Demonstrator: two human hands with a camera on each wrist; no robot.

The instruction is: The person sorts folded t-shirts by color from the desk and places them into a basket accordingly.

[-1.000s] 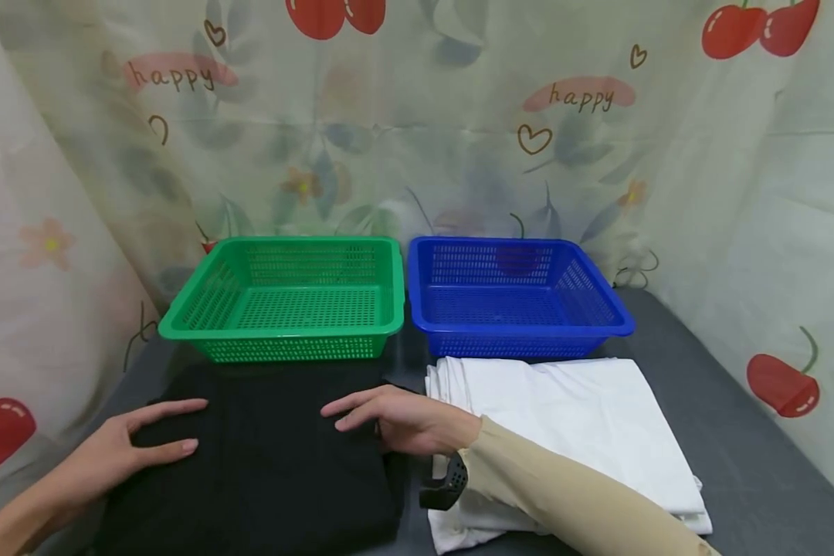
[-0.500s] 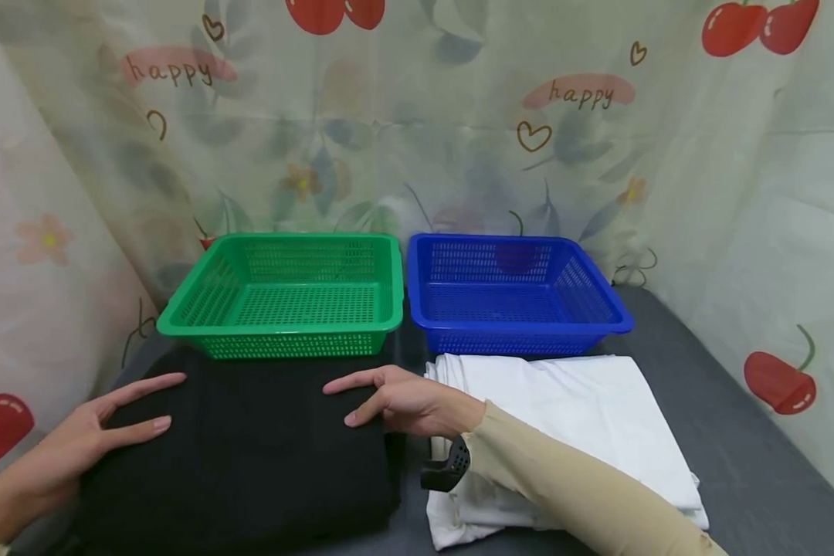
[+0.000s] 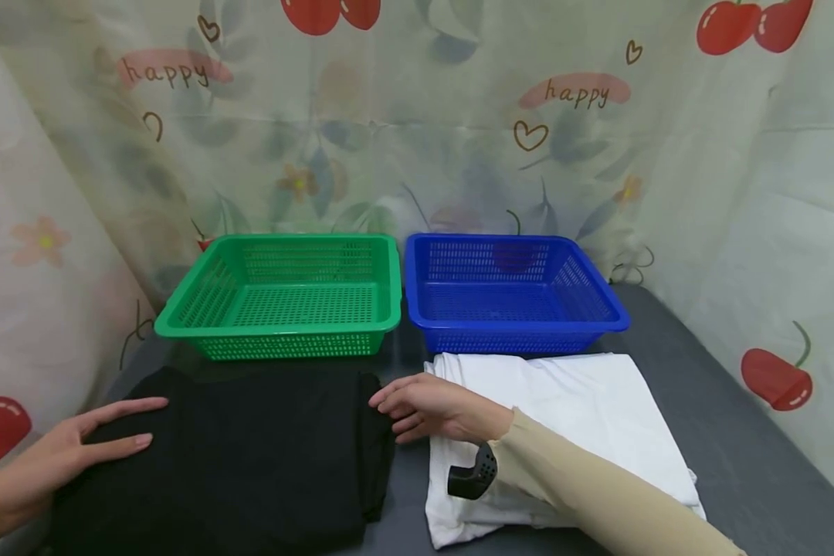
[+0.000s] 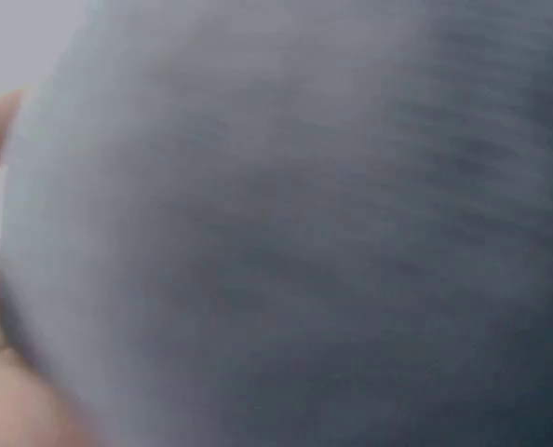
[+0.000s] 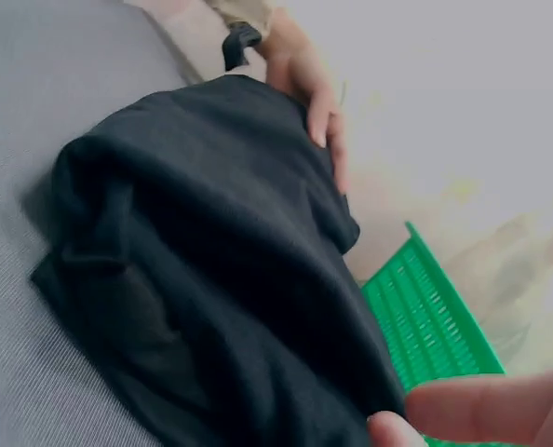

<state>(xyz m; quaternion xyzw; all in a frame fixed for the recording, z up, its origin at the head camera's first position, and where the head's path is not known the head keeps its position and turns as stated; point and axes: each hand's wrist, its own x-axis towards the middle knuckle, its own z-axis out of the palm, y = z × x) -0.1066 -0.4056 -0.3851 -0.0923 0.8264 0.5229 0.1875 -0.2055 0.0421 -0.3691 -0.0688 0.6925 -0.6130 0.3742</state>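
Observation:
A folded black garment [image 3: 250,463] lies on the left in the head view, its layered right edge turned towards my right hand. On its left side my left hand [image 3: 55,463] rests with index finger and thumb straight over the cloth; the other fingers are hidden. By the right edge is my right hand [image 3: 438,408], fingers loosely bent; in the right wrist view its fingertips [image 5: 472,410] lie close to the cloth, and I cannot tell whether they touch. A folded white garment [image 3: 563,417] lies partly under the right forearm. Blurred cloth [image 4: 304,233] fills most of the left wrist view.
A green plastic basket [image 3: 285,332] stands behind the black garment, and a blue plastic basket [image 3: 521,324] behind the white one. Both appear bare inside. The dark grey tabletop [image 3: 737,432] is bordered by printed curtains [image 3: 389,177] at the back and sides.
The black garment and my left hand have shifted left. My right hand first rose with its fingers on the cloth, then drew right to the garment's edge. The baskets and white garment stay put.

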